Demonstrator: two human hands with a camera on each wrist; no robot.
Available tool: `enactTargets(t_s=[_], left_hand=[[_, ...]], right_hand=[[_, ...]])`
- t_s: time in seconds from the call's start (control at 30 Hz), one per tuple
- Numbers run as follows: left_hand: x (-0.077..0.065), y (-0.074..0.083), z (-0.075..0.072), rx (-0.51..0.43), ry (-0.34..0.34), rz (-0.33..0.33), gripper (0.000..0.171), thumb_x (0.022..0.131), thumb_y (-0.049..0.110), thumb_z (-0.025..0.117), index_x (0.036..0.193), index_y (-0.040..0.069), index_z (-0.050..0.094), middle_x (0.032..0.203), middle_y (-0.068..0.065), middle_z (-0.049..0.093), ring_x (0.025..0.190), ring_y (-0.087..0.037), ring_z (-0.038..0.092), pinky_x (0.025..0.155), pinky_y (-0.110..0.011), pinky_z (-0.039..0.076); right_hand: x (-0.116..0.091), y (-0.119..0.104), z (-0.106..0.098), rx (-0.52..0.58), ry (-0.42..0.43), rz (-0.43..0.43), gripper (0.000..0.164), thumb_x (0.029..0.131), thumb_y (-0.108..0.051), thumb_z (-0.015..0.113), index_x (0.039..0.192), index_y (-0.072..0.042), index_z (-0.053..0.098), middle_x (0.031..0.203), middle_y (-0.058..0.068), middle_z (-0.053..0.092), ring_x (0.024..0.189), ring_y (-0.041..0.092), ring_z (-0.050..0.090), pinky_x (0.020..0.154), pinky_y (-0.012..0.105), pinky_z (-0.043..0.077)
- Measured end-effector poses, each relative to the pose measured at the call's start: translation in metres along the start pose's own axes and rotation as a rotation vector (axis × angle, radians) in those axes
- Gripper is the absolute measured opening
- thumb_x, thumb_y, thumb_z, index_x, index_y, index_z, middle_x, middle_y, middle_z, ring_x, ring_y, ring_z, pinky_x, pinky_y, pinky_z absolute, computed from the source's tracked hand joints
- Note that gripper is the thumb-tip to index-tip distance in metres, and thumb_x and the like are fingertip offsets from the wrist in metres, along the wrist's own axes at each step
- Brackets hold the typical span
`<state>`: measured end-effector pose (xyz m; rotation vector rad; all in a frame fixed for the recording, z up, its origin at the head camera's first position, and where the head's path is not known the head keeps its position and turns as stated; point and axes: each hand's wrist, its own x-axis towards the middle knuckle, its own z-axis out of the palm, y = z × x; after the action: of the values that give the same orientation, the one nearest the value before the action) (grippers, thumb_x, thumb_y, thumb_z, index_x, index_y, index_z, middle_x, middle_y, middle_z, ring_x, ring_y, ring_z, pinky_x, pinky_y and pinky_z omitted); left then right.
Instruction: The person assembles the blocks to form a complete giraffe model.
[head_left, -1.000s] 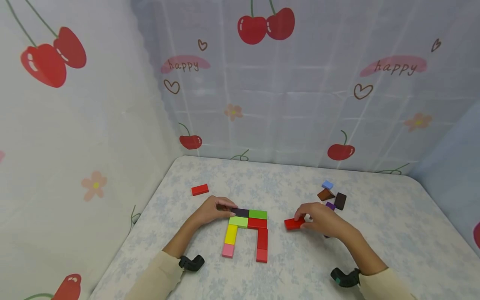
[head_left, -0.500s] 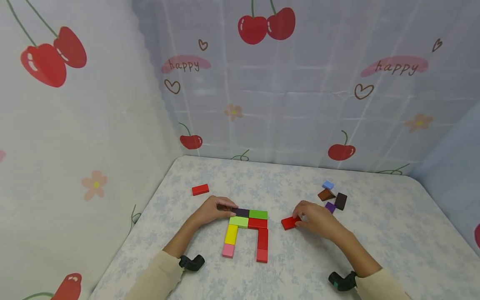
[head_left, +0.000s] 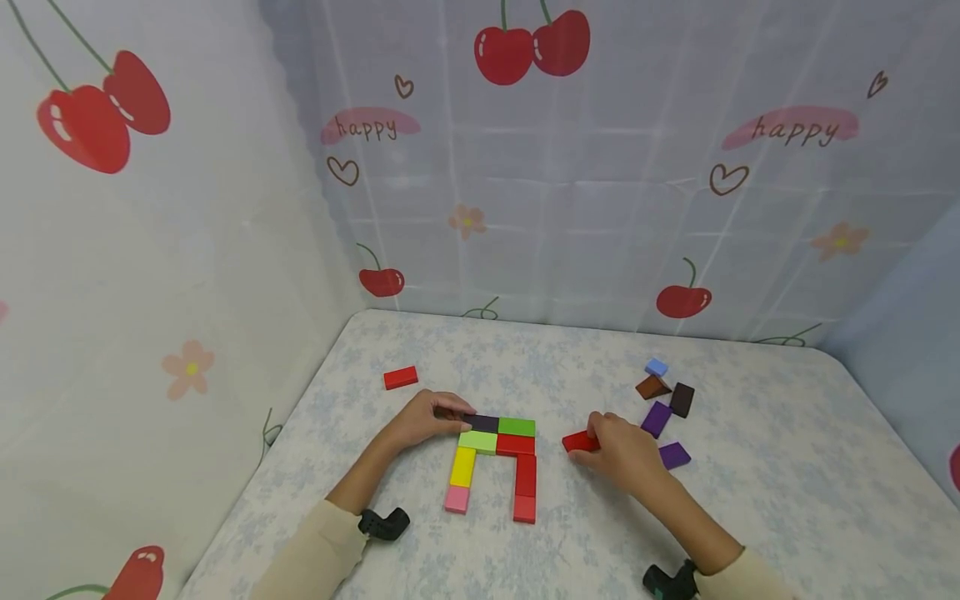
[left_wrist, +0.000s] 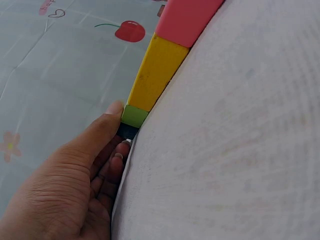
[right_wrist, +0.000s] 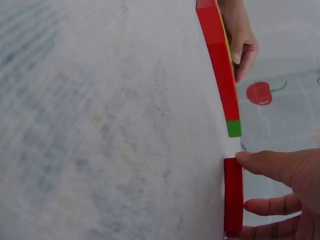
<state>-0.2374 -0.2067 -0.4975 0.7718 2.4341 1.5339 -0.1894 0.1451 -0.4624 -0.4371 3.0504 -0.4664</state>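
Note:
Flat coloured blocks form an arch-like figure on the table. Its top row pairs a dark block (head_left: 483,424) with a green block (head_left: 517,427). Under these lie a light green block (head_left: 478,442) and a red block (head_left: 515,446). A yellow and pink leg (head_left: 462,468) runs down the left, a red leg (head_left: 526,477) down the right. My left hand (head_left: 427,419) pinches the dark block's left end between thumb and fingers. To the right of the figure, my right hand (head_left: 626,450) grips a separate red block (head_left: 577,442), thumb and fingers at its ends in the right wrist view.
Another red block (head_left: 401,377) lies at the back left. Behind my right hand are a blue block (head_left: 656,367), a brown wedge (head_left: 652,387), a dark brown block (head_left: 682,399) and two purple blocks (head_left: 656,419). A printed curtain (head_left: 555,250) hangs behind the table.
My right hand has slid the separate red block slightly left toward the figure and turned around it, uncovering the purple blocks. My left hand has stayed in place.

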Motion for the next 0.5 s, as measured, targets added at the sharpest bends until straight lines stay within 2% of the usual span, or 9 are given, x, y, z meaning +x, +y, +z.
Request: enactTargets(t_s=[0.27,0.5], left_hand=[[0.000,0.000,0.001,0.008,0.007,0.001,0.025,0.090,0.008,0.077,0.116,0.006,0.077,0.110,-0.005,0.074,0.089,-0.008,0.062,0.077,-0.023,0.051],[0.000,-0.001,0.000,0.011,0.009,-0.005,0.025,0.091,0.009,0.077,0.115,0.007,0.078,0.110,-0.002,0.074,0.090,-0.009,0.062,0.077,-0.024,0.051]], right_hand=[[0.007,-0.001,0.001,0.058,-0.030,-0.025,0.034,0.080,-0.024,0.088,0.099,-0.007,0.066,0.086,0.003,0.061,0.072,0.015,0.053,0.063,0.032,0.050],[0.016,-0.003,0.003,0.143,-0.060,-0.074,0.030,0.082,-0.014,0.085,0.106,-0.008,0.069,0.100,0.003,0.068,0.088,0.018,0.061,0.082,0.040,0.056]])
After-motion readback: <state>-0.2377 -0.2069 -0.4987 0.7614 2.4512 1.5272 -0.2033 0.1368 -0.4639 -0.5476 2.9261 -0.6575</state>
